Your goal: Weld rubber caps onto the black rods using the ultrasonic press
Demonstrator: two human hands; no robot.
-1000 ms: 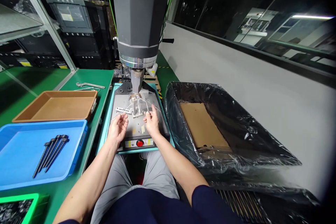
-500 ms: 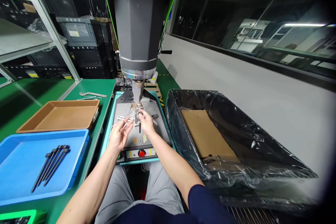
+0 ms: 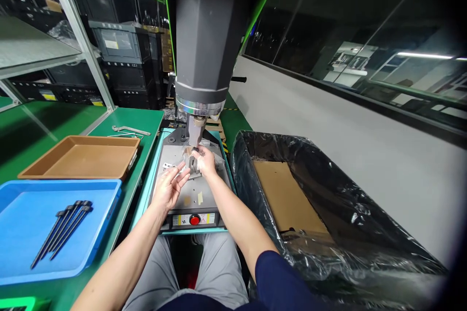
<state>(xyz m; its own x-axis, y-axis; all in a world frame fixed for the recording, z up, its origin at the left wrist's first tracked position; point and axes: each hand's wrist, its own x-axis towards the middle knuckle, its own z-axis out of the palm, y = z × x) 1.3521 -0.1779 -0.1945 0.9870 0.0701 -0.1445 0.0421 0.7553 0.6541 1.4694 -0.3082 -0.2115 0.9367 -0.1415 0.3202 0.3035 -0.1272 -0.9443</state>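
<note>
My right hand point(image 3: 205, 161) reaches onto the metal fixture point(image 3: 192, 161) on the press's grey base plate point(image 3: 189, 189), right under the machine's horn point(image 3: 196, 129). Its fingers are pinched together at the fixture, on something too small to name. My left hand point(image 3: 170, 185) hovers just left of the fixture, palm turned inward, fingers stretched and slightly spread, holding nothing. A big grey press head point(image 3: 207, 34) hangs above both hands. A red button point(image 3: 194, 219) sits on the front of the base.
A blue tray point(image 3: 22, 223) at left holds several black rods point(image 3: 60, 233). Behind it stands an empty brown tray point(image 3: 78, 155), with a wrench point(image 3: 129, 130) beyond. A box lined with black plastic point(image 3: 314, 204) stands at right. Shelving rises at far left.
Both hands have moved forward toward the fixture under the horn. The thin white wires seen earlier on the plate are no longer spread out. The camera has tilted up slightly.
</note>
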